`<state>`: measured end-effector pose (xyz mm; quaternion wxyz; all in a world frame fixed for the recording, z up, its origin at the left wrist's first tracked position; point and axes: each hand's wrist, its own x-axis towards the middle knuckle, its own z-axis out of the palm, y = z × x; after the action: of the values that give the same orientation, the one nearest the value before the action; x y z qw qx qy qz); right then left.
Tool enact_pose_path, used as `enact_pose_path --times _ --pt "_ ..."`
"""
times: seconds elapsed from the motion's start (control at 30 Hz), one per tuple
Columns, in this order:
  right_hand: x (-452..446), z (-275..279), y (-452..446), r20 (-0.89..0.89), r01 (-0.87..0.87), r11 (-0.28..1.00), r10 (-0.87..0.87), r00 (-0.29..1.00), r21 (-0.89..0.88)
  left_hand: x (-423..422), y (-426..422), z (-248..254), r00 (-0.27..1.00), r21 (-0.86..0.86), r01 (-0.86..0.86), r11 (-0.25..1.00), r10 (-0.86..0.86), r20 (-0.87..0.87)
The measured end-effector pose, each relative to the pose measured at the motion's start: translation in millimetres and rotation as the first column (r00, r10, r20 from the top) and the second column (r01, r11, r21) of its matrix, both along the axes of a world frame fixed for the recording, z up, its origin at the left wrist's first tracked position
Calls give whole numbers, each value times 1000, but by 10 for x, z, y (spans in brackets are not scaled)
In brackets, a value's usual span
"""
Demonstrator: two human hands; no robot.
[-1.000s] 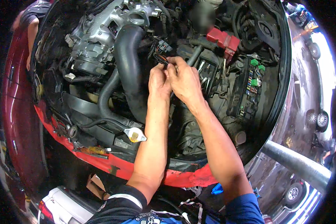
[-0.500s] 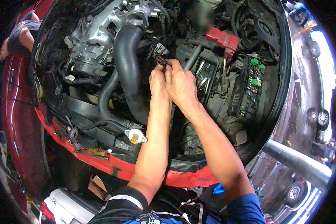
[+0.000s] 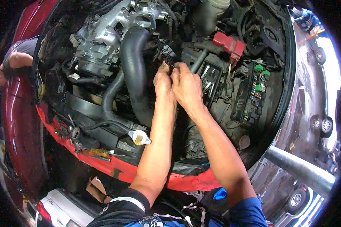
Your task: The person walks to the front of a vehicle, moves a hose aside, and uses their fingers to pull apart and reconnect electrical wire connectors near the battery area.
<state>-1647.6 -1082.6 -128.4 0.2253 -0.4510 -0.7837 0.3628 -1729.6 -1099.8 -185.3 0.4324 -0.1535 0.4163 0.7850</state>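
Note:
Both of my hands are close together in the middle of the engine bay. My left hand [image 3: 163, 83] has its fingers closed on a dark wire bundle [image 3: 168, 59], below a grey electrical connector [image 3: 166, 50]. Pressed alongside it, my right hand [image 3: 187, 85] has bent fingers at the same wires; its fingertips are partly hidden. A thick black intake hose [image 3: 133, 68] curves past on the left. Just right of my right hand, a black tray [image 3: 217, 80] holds several shiny metal tools.
A silver intake manifold [image 3: 111, 28] fills the upper left. On the right are a red terminal cover [image 3: 229, 44] and an open fuse box [image 3: 247, 99]. A radiator cap [image 3: 139, 137] and a yellow-handled screwdriver [image 3: 99, 152] lie near the front edge. Another person's arm [image 3: 21, 59] shows far left.
The view has shifted slightly, so the engine bay sits a little differently. My right fingers have loosened a bit and spread from my left hand, showing more of the wires.

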Motion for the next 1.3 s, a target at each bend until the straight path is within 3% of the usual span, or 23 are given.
enact_pose_path --times 0.13,0.33,0.43,0.53,0.73,0.83,0.97,1.07,1.3 --pt "30 132 -13 1 -39 998 39 999 -44 -30 -30 34 990 9 54 999 -52 -130" --pt "21 145 -41 29 -54 998 55 998 -26 13 -23 70 948 -93 24 995 -53 -314" --pt "26 115 -37 38 -58 998 58 998 -2 17 -21 87 901 -208 56 976 -140 -410" --pt "24 113 -35 38 -58 998 57 998 2 27 15 17 943 -79 15 997 -40 -331" --pt "20 66 -45 33 -69 997 68 997 26 -31 27 -217 926 -6 -9 1000 6 -377" --pt "25 77 -39 28 -52 999 52 998 12 -26 56 -191 918 -54 -36 998 12 -397" --pt "81 72 50 18 -22 998 21 1000 59 50 70 -12 821 -213 -174 961 23 -570" --pt "109 88 137 -38 67 991 -63 997 114 60 64 37 635 -325 -283 903 -77 -768" --pt "-19 -499 340 -188 78 980 -113 976 -182 100 67 -16 531 -402 -293 867 -201 -823"
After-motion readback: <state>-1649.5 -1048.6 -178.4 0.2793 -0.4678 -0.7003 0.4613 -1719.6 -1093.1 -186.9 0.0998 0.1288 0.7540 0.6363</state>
